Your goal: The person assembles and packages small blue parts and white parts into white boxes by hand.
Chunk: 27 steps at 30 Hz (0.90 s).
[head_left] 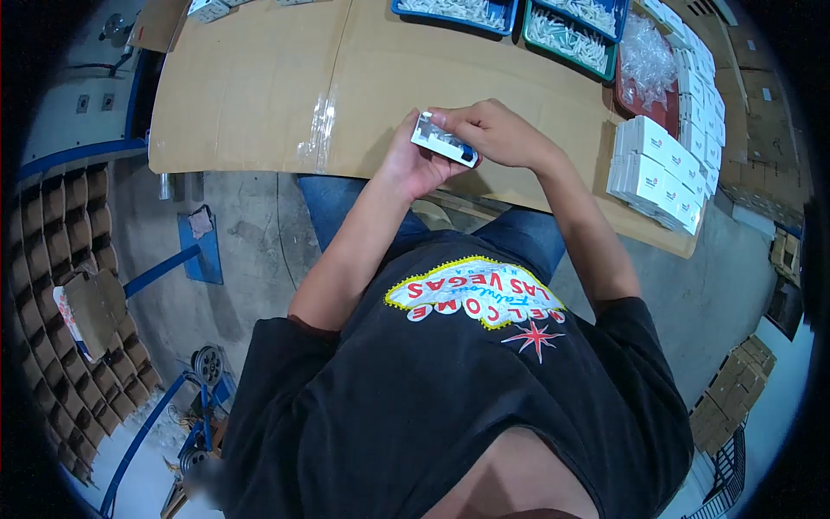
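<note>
In the head view a small, flat white box [443, 142] with a shiny grey inside and a dark blue end is held above the near edge of the table. My left hand [406, 163] supports it from the left and below, its fingers wrapped beneath it. From the right, my right hand [500, 131] reaches over, thumb and fingers pressed at the box's upper side. Some of the right fingertips are hidden, and what lies inside the box is too small to name.
Brown cardboard [259, 78] covers the table. Along its far side stand a blue tray [458, 24] and a green tray [575, 59] of small white pieces. A red tray [661, 114] holds clear plastic bags [647, 56]. White boxes [661, 177] are stacked at right.
</note>
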Available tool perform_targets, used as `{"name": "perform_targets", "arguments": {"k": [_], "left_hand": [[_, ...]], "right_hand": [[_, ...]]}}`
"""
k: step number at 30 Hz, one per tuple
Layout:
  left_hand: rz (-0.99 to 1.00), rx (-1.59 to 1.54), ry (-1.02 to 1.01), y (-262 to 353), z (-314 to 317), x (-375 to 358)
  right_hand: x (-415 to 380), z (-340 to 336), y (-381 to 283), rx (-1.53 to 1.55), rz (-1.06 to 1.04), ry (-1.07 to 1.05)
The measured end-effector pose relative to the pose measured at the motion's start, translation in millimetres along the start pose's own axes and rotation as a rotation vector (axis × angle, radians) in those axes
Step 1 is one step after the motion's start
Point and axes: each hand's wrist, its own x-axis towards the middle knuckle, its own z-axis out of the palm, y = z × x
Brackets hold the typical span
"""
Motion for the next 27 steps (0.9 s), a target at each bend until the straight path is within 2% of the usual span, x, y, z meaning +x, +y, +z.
{"name": "perform_targets", "arguments": {"k": [5,8,10,13,24,26,27], "left_hand": [[-0.001,0.030,-0.013,-1.7,-11.6,6.8],[0.012,0.107,-0.029,0.9,-8.9,4.1],[0.025,0.162,-0.039,2.7,-1.1,-0.6],[0.073,0.214,0.007,2.6,3.9,-4.7],[0.088,0.263,-0.038,-5.5,-8.0,-3.4],[0.106,0.288,-0.004,-5.8,-8.2,-4.6],[0.121,0.313,0.023,-4.6,-3.1,-6.5]], "right_hand": [[-5.6,12.7,0.8,-0.125,-0.072,0.034],[-7.6,17.4,4.8,-0.002,-0.031,0.065],[-8.2,20.8,8.2,0.077,-0.095,0.120],[-11.5,18.2,2.3,0.135,-0.084,0.105],[-29.0,26.7,2.6,0.223,-0.059,0.133],[-32.6,30.2,0.3,0.251,-0.041,0.133],[-34.7,31.9,1.0,0.187,-0.095,0.183]]}}
